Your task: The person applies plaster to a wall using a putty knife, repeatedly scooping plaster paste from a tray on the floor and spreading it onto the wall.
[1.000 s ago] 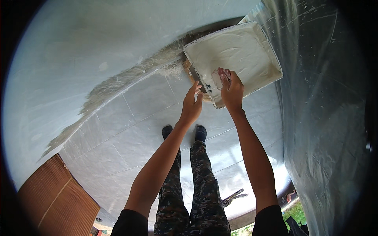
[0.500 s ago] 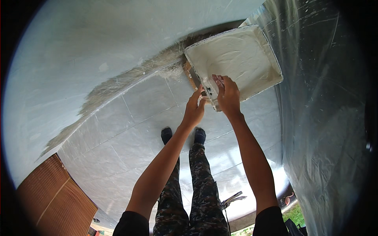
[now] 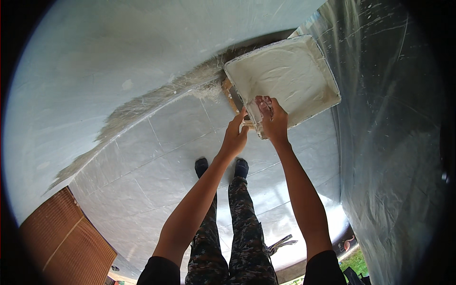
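Note:
A shallow rectangular tray (image 3: 289,71) with a crusted rim holds a pale, creamy plaster-like paste. At its near left corner, my right hand (image 3: 275,121) reaches over the rim, fingers curled and smeared with paste. Beneath those fingers lies a flat, paste-coated piece (image 3: 254,110); its kind is unclear. My left hand (image 3: 234,137) is beside it at the tray's outer edge, fingers and thumb closed around something dark, partly hidden. What either hand grips cannot be made out.
A brownish support (image 3: 231,95) shows under the tray's left side. The pale wall (image 3: 118,61) has a rough unpainted strip at its foot. Clear plastic sheeting (image 3: 380,142) hangs at the right. Grey sheeting (image 3: 156,137) covers the floor, and brown corrugated panels (image 3: 66,232) stand lower left.
My right hand has shifted slightly down and left, with its fingers more curled at the flat piece. The dark spots on that piece are now covered. My left hand has barely moved.

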Motion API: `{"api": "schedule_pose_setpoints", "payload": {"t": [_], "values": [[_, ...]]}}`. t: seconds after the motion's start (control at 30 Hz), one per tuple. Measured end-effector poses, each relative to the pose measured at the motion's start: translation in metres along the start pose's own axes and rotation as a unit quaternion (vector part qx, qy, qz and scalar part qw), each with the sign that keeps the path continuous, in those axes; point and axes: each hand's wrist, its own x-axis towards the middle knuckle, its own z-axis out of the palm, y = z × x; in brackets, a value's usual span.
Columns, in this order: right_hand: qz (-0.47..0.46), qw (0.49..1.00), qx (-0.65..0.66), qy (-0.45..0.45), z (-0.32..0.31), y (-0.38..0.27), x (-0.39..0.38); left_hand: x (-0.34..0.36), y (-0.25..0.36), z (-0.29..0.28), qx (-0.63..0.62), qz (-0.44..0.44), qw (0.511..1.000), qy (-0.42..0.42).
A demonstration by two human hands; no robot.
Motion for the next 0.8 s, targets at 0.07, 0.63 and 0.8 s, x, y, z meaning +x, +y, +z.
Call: {"api": "schedule_pose_setpoints", "payload": {"t": [0.07,0.63,0.8], "values": [[0.034,0.999,0.012,-0.007,-0.006,0.002,0.004,0.001,0.0,-0.002,0.012,-0.007,1.0,-0.011],[0.155,0.98,0.079,-0.097,-0.02,0.038,0.028,0.004,-0.002,-0.007,0.032,0.008,0.998,-0.046],[0.284,0.919,0.256,-0.097,-0.027,0.031,0.03,0.0,-0.003,-0.021,0.04,-0.004,0.999,-0.028]]}}
